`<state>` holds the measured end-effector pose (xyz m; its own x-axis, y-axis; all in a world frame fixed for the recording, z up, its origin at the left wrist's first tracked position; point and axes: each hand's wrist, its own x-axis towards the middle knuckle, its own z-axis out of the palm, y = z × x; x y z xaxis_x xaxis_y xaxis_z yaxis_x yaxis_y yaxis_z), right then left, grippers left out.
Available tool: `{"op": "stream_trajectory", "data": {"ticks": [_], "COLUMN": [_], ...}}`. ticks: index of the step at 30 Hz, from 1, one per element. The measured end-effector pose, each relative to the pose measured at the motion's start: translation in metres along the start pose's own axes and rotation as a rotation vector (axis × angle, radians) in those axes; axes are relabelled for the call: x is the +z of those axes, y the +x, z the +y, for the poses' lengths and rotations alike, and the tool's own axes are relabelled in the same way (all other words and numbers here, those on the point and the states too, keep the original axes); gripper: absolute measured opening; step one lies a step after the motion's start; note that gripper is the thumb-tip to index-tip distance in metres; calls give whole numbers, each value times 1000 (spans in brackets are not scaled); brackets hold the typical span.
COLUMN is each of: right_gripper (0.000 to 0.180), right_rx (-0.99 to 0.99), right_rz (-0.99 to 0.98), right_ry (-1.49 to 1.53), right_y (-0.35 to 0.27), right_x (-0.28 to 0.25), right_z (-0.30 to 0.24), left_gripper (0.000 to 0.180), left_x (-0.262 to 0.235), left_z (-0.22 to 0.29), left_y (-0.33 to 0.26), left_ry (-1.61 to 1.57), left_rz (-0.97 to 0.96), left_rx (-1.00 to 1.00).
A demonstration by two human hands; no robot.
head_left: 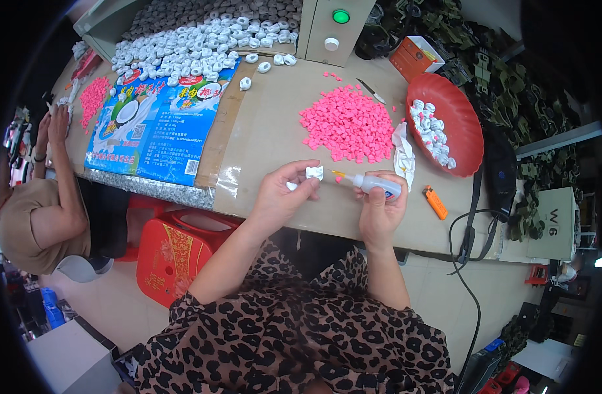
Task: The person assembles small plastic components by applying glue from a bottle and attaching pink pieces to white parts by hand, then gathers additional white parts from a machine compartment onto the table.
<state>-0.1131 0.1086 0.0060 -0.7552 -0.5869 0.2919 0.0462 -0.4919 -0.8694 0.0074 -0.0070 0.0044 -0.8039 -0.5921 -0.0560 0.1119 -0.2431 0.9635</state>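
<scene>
My left hand [283, 196] pinches a small white moulded piece [314, 173] between thumb and fingers. A second bit of white [291, 186] shows against the same hand's fingers. In my right hand [383, 211] is a clear squeeze glue bottle [373, 183], its thin yellowish nozzle pointing left at the white piece, with a gap between them. A small pink piece [339, 177] appears at the nozzle; whether it is stuck there or lies on the table I cannot tell. Just beyond both hands spreads a heap of small pink pieces [348, 123].
Right of the heap lie a crumpled white tissue [404, 157], an orange lighter [436, 202], a knife [372, 91] and a red bowl [475, 141] of white pieces. Many white pieces [176, 52] cover the back left, near a blue printed cardboard sheet [153, 161]. Another person [48, 203] sits at left.
</scene>
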Motion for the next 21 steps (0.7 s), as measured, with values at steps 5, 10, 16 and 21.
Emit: {"op": "stream_trajectory", "data": {"ticks": [5,10,16,21], "right_gripper": [25,34,25,13], "right_rx": [243,334,321,-70], "right_rz": [126,-64,-246,-616], "right_ry": [294,-48,-311,-989], "right_y": [14,21,35,48], "right_x": [-4,-19,-28,-13], "right_z": [-10,-13,-15,-12], "left_gripper": [28,27,27,28], "left_x": [-1,1,-3,-2], "left_z": [0,0,-1,0], "left_y": [4,6,6,6], "left_ry": [9,-13,-54,-96], "left_rz": [10,8,28,42], "left_rx": [21,31,33,31]}}
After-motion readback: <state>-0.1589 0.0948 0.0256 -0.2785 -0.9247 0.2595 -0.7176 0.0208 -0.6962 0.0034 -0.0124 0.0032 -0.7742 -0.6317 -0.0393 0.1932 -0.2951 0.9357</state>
